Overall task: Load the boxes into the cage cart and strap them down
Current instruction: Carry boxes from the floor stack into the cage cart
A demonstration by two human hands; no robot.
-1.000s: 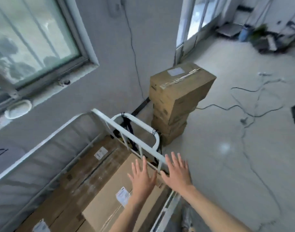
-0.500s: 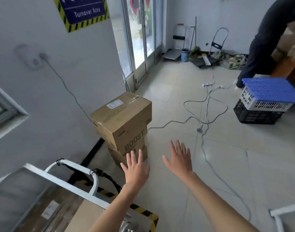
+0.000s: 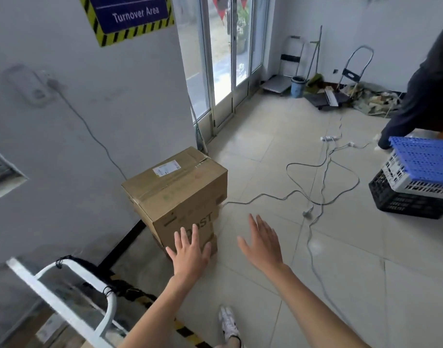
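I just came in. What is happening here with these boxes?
A person reaches both open hands, left hand and right hand, toward a stack of cardboard boxes beside the wall; neither hand grips anything yet. The cage cart stands at the lower left. Another person stands near stacked plastic crates at the right.

Two boxes show in the stack: an upper box (image 3: pixel 175 187) and a lower box (image 3: pixel 213 241). There is one cart (image 3: pixel 39 285). Three crates sit stacked: a blue crate (image 3: pixel 423 162), a white crate (image 3: pixel 416 184) and a black crate (image 3: pixel 403 204). Two grips show, the left grip (image 3: pixel 190 257) and the right grip (image 3: pixel 263 244). There is one sign (image 3: pixel 132 13), one bucket (image 3: pixel 297 86), one shoe (image 3: pixel 229 322) and one other person (image 3: pixel 426 96).
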